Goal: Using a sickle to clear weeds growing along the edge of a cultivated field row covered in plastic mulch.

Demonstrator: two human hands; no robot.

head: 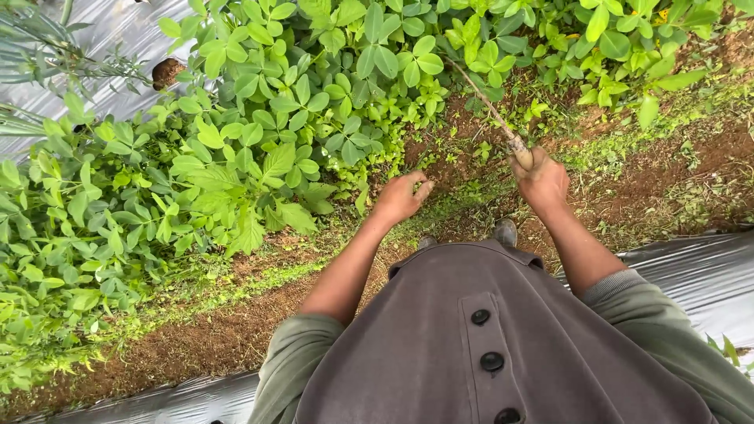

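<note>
Left to right: leafy green plants (259, 133) crowd the bed's left side, and our left hand (399, 198) hovers over the low weeds (440, 206) w/ fingers curled loosely, grip empty. Our right hand (542, 182) has its grip closed round a thin wooden stick (496, 118) slanting up into the foliage. We judge weeding's at the reach stage; next move needs a pinch low on the stems, near the bare soil (236, 330).
</note>
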